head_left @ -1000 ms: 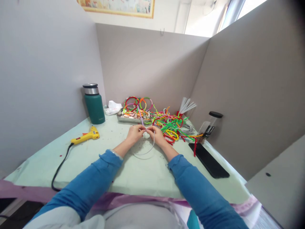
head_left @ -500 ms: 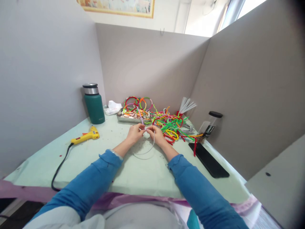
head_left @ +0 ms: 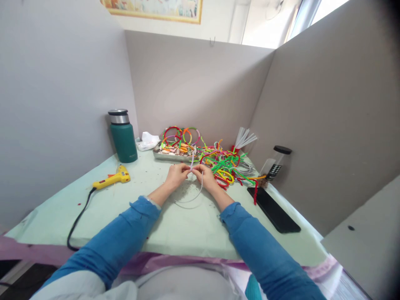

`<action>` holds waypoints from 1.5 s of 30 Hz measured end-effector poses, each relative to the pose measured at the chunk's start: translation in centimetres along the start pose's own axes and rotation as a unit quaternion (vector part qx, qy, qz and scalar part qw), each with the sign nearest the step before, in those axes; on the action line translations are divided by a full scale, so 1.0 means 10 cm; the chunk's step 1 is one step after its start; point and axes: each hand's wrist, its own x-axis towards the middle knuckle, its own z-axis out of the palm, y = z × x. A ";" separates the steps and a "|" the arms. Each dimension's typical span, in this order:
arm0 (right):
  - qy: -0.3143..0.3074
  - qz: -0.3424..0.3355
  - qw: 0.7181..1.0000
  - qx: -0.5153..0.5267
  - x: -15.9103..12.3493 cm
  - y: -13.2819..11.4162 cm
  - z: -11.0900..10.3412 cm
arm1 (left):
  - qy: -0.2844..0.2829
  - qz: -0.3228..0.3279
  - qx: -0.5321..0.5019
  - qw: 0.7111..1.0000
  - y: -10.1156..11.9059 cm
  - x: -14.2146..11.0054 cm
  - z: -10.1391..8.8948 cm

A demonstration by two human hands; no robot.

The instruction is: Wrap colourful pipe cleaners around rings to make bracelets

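Observation:
My left hand (head_left: 176,175) and my right hand (head_left: 205,175) meet fingertip to fingertip over the middle of the table, both closed in a pinch. A pale lavender pipe cleaner (head_left: 192,159) sticks up from between the fingertips, pointing away from me. Below the right fingers, a thin white wire hoop (head_left: 199,193) curves down toward the tabletop. Its upper part is hidden by my fingers, where the pipe cleaner meets it. Just beyond the hands lie a metal tray (head_left: 175,157) of small coloured pieces and a heap of coloured pipe cleaners (head_left: 229,163).
A yellow glue gun (head_left: 112,178) with a black cord lies on the left, before a green bottle (head_left: 124,141). Finished-looking coloured rings (head_left: 191,136) lean behind the tray. Right: a black phone (head_left: 275,210), a clear black-lidded bottle (head_left: 278,162) and white sticks (head_left: 244,138). Grey partitions enclose the table.
The free end of the lavender pipe cleaner has swung from leaning left to nearly upright, slightly right. My hands have hardly moved, and the wire hoop hangs as before.

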 end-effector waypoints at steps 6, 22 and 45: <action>0.002 -0.002 1.000 0.001 0.00 0.01 0.00 | -0.009 0.021 0.030 0.999 -0.01 0.00 -0.01; -0.017 0.003 1.000 0.008 -0.01 0.00 -0.01 | -0.035 0.033 0.068 0.996 0.04 -0.01 -0.05; -0.052 0.061 0.996 0.031 -0.05 -0.17 0.00 | 0.060 0.086 -0.021 0.994 0.17 -0.07 -0.06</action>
